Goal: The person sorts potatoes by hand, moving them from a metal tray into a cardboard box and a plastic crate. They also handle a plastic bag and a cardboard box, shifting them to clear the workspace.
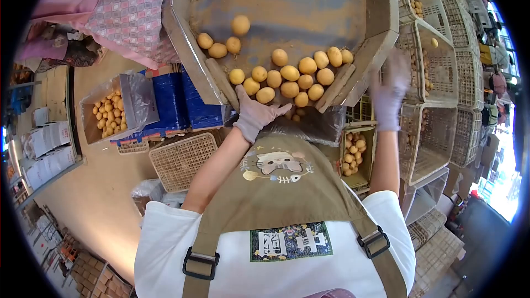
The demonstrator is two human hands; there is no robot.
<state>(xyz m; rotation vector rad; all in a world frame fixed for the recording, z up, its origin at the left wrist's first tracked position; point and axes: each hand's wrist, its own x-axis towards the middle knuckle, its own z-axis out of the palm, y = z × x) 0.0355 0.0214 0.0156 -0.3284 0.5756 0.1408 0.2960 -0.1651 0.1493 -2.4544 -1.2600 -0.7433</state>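
Several round yellow-orange fruits (289, 73) lie gathered at the lower end of a metal chute (287, 0), with a few more farther up on its left. My left hand (255, 115), in a pale glove, is at the left side of the chute's mouth, just below the fruits. Its thumb and fingers are spread, and I see nothing held in it. My right hand (390, 85), also gloved, is raised right of the chute beside the plastic crates. Motion smears its fingers, so whatever it may hold cannot be made out. Beneath the mouth hangs a dark plastic bag (328, 126) with some fruits.
Stacked plastic crates (436, 77) line the right side, some with fruit. A crate of fruit (353, 154) stands below the chute. On the left are a lined box of fruit (110, 113), blue packs (165, 96) and an upturned crate (184, 160). Another person's pink clothing (132, 16) is at upper left.
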